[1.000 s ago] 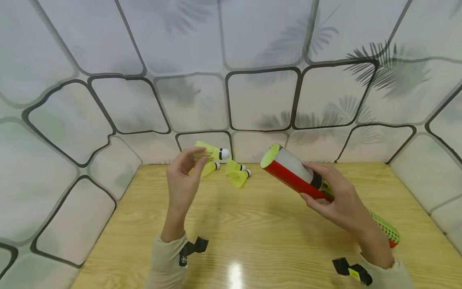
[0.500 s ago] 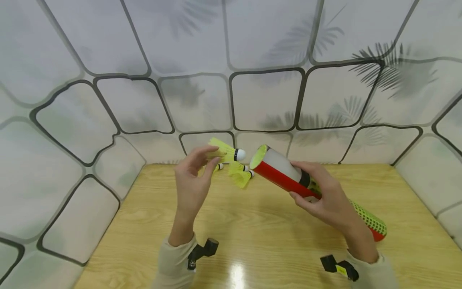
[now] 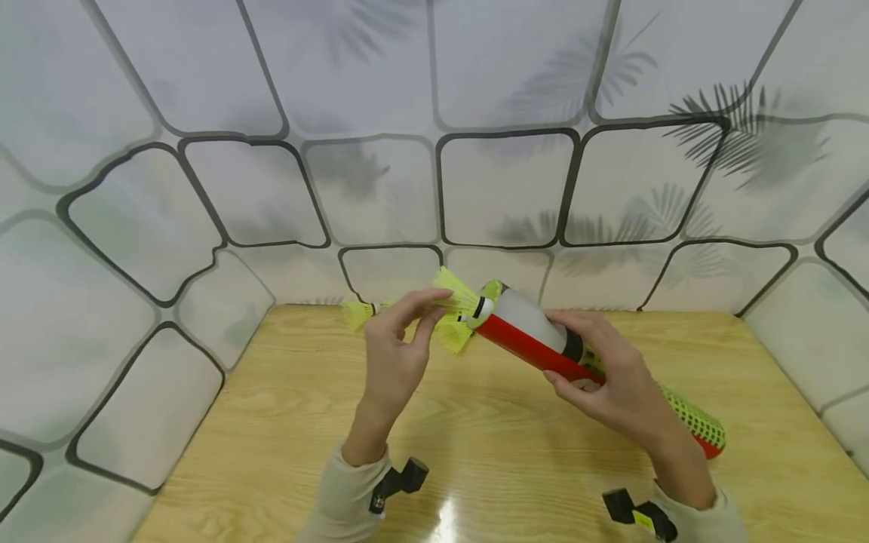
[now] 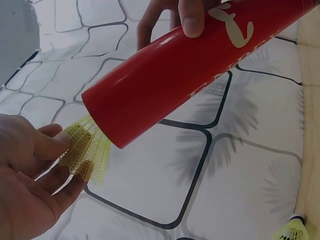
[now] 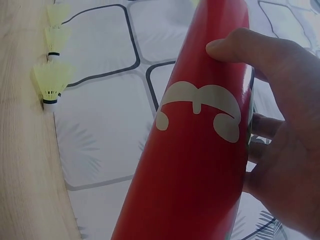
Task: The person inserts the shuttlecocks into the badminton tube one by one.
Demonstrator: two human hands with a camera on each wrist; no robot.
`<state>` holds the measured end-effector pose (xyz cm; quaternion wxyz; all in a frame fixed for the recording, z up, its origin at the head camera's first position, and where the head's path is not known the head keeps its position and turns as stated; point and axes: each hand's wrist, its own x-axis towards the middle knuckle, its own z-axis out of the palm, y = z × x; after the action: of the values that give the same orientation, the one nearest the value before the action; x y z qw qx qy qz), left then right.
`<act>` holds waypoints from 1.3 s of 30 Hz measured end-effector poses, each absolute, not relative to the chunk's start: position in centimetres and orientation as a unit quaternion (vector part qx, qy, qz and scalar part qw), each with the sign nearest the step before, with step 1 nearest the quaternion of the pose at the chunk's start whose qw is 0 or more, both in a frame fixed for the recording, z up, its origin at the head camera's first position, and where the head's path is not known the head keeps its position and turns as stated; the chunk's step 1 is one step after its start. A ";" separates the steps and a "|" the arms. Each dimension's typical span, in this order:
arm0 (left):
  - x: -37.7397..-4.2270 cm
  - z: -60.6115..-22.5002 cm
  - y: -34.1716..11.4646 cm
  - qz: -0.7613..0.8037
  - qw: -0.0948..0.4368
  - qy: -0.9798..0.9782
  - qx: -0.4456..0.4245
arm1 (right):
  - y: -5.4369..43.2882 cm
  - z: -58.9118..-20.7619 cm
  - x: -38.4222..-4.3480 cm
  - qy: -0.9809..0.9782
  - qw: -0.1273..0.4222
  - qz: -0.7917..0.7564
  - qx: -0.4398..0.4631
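Thumb and fingers of my left hand [image 3: 399, 354] pinch the yellow skirt of a shuttlecock [image 3: 460, 292]. Its white cork lies at the mouth of a red and white shuttlecock tube [image 3: 523, 335]. From the left wrist view, the cork end is hidden inside the tube's rim, while the skirt [image 4: 82, 150] sticks out. My right hand [image 3: 614, 388] grips the tube around its middle, tilted with the mouth up and to the left. A green dotted stretch and red end of the tube show beyond that wrist. Pale lettering marks the red side [image 5: 195, 140].
More yellow shuttlecocks lie along the back of the wooden table [image 3: 326, 430]: one at the left [image 3: 356, 313], others partly behind the left hand's shuttlecock [image 3: 455, 338]. A patterned wall [image 3: 502, 188] rises directly behind the table and continues on both sides.
My left hand has carried the shuttlecock rightward and slightly down, bringing its cork to the tube's mouth. The right hand and tube shifted a little left, then stayed nearly still.
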<state>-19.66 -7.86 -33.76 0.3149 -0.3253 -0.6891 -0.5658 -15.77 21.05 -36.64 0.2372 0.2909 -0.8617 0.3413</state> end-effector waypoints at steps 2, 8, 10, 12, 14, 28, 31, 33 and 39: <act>-19.7 -33.9 -7.6 -0.549 0.310 -0.701 -0.334 | 21.0 -36.6 -15.8 -0.862 0.234 0.343 0.291; -19.7 -34.6 -6.8 -0.553 0.288 -0.707 -0.334 | 21.0 -36.7 -15.8 -0.861 0.229 0.344 0.296; -19.6 -34.9 -6.7 -0.554 0.285 -0.706 -0.336 | 21.0 -36.9 -15.8 -0.861 0.227 0.342 0.301; -19.6 -35.1 -6.5 -0.553 0.278 -0.706 -0.344 | 21.0 -37.1 -15.8 -0.862 0.228 0.339 0.301; -19.7 -35.3 -6.3 -0.550 0.274 -0.705 -0.353 | 21.1 -37.2 -15.9 -0.862 0.230 0.336 0.302; -19.9 -35.5 -6.0 -0.500 0.227 -0.733 -0.402 | 21.3 -36.8 -15.9 -0.863 0.227 0.331 0.306; -19.6 -35.5 -6.1 -0.496 0.207 -0.741 -0.403 | 21.2 -36.8 -15.9 -0.866 0.222 0.327 0.306; -19.5 -35.5 -6.1 -0.491 0.195 -0.745 -0.406 | 21.2 -36.8 -15.8 -0.868 0.218 0.326 0.306; -19.3 -35.5 -6.0 -0.485 0.178 -0.750 -0.413 | 21.1 -36.8 -15.5 -0.871 0.206 0.333 0.298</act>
<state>-19.31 -5.96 -35.52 0.1785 -0.4127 -0.7499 -0.4852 -15.49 21.08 -36.79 0.2062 0.2979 -0.8705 0.3331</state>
